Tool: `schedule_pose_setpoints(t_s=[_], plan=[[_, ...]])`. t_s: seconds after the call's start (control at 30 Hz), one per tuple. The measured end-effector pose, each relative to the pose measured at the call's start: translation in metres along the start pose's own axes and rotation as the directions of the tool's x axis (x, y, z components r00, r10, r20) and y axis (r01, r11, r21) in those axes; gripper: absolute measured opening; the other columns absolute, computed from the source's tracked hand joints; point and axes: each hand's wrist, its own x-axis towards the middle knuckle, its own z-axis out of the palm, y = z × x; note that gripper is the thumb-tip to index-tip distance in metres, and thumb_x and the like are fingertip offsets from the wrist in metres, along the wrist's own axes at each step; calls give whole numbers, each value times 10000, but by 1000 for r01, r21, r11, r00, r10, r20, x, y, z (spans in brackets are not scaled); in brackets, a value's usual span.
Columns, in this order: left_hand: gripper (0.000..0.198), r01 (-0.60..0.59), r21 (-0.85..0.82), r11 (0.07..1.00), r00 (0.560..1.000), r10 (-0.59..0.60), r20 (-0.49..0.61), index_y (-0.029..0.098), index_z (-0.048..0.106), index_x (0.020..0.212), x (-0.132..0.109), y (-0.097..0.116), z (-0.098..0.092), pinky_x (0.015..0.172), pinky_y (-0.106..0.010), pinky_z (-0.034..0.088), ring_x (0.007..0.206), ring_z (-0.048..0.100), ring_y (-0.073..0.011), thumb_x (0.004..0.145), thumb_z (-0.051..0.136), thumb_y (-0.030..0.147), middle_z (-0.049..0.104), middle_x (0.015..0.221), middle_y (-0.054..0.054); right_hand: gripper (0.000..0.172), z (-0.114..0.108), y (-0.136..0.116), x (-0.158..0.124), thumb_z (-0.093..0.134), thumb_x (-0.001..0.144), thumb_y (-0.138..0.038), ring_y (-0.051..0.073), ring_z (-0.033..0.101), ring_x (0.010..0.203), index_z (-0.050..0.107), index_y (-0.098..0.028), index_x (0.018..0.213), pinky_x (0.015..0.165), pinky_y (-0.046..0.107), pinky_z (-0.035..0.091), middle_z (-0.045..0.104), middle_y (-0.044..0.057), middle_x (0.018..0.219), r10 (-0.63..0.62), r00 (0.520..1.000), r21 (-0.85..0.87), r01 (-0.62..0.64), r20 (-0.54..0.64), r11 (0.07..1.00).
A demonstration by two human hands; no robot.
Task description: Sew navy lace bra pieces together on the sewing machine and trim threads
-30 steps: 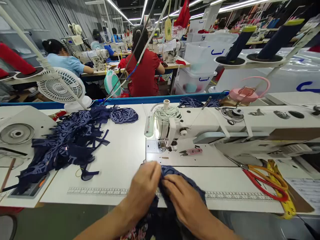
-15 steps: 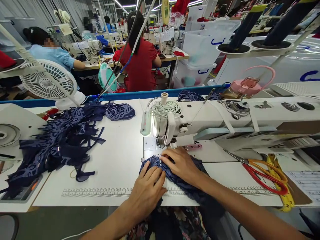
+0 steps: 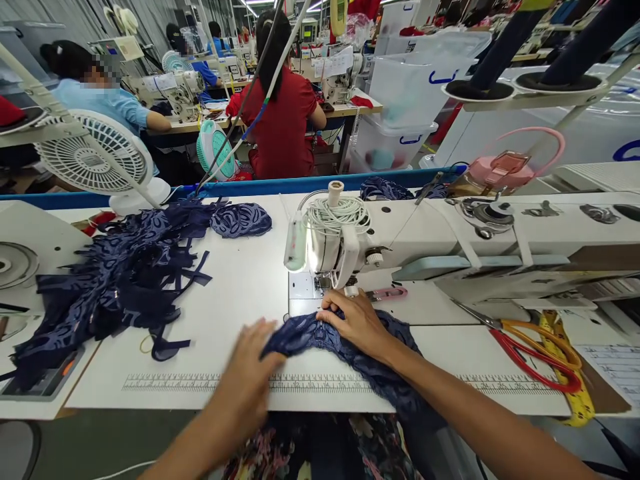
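A navy lace garment piece (image 3: 320, 333) stretches across the white table in front of the sewing machine (image 3: 330, 247) and hangs over the table's front edge. My left hand (image 3: 247, 367), smeared by motion, grips its left end between thumb and fingers. My right hand (image 3: 357, 323) pinches the upper edge of the cloth, just below the needle area, with the fingers closed. A pink-handled thread snipper (image 3: 390, 293) lies behind the right hand on the machine bed.
A heap of navy lace pieces with straps (image 3: 125, 287) covers the table's left side, beside a rounded lace piece (image 3: 241, 220). Scissors with red and orange handles (image 3: 540, 353) rest on a yellow tape measure (image 3: 565, 373) at right. A white fan (image 3: 95, 157) stands back left. Co-workers sit beyond.
My left hand has moved left, pulling the garment's left end out flatter. The right hand stays near the same spot, pinching the cloth. The view has shifted slightly.
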Motion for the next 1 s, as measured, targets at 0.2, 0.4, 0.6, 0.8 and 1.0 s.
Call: schedule_pose_setpoints(t_s=[0.2, 0.4, 0.6, 0.8, 1.0], plan=[[317, 205, 453, 868, 967, -106, -234, 45, 661, 972, 9, -38, -48, 977, -640, 430, 1193, 518, -399, 785, 421, -44, 586, 1168, -254, 185, 4, 3, -2, 630, 903, -357, 199, 573, 818, 579, -222, 789, 783, 336, 332, 640, 1, 774, -32, 999, -7, 32, -26, 999], [353, -309, 146, 940, 944, 322, -71, 24, 560, 1238, 38, 41, 23, 984, -403, 486, 1150, 560, -277, 969, 453, 226, 624, 1219, -180, 162, 1, 6, 2, 642, 895, -363, 185, 585, 798, 602, -229, 812, 817, 349, 355, 647, -14, 766, -25, 999, -11, 25, -25, 1000], [473, -224, 86, 971, 974, 220, 53, 51, 554, 1245, 39, 52, 31, 745, -399, 514, 880, 607, -266, 949, 519, 418, 657, 1069, -160, 64, -9, 11, 4, 627, 891, -307, 195, 605, 850, 639, -244, 886, 823, 337, 428, 668, -2, 826, -38, 999, -4, 38, -16, 999], [296, -269, -39, 962, 963, 268, -34, 101, 584, 1148, 64, 35, 27, 816, -403, 502, 949, 601, -252, 959, 525, 321, 652, 1036, -129, 195, -12, -6, -24, 415, 979, -187, 196, 595, 963, 595, -224, 1045, 871, 335, 468, 638, 63, 1000, -131, 987, 63, 137, -91, 989], [352, -265, 11, 964, 960, 265, -93, 100, 544, 1255, 59, 27, 49, 977, -452, 459, 1081, 588, -264, 949, 548, 273, 639, 1182, -151, 203, -8, 0, -25, 399, 987, -215, 189, 593, 911, 599, -230, 955, 850, 344, 466, 638, 51, 948, -108, 994, 148, 112, -32, 983]])
